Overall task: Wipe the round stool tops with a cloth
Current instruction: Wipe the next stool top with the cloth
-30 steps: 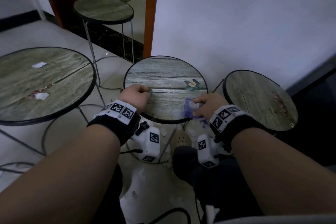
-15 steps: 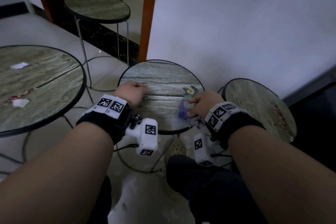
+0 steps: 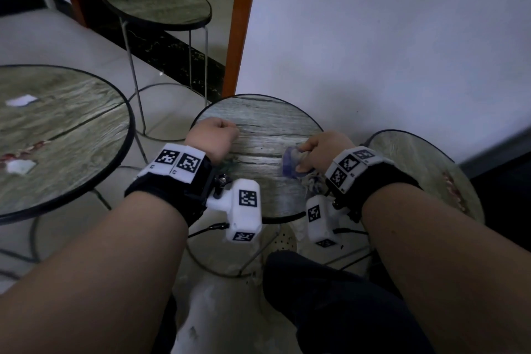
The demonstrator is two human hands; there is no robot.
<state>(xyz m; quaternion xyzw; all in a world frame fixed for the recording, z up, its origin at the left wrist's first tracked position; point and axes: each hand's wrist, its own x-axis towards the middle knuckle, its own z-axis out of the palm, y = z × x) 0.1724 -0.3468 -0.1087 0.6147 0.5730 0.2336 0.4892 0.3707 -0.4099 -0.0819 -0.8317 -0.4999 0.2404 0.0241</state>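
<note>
We see the right hand with its fingers curled round a bluish cloth, pinching it in a bunch and pressing it onto the middle stool top at about four o'clock on that round surface. The fingertips themselves are tucked under the hand, so we cannot tell how tightly they close. The left hand sits at about nine o'clock on the same top, fingers curled into a fist; whether they catch the rim or hold nothing, we cannot tell. White tagged wrist units hide the near edge of the top. A second stool top lies at three o'clock, partly behind the right forearm. A larger round top at nine o'clock is cut off by the frame and carries white scraps. A taller stool stands at eleven o'clock, blurred.
</note>
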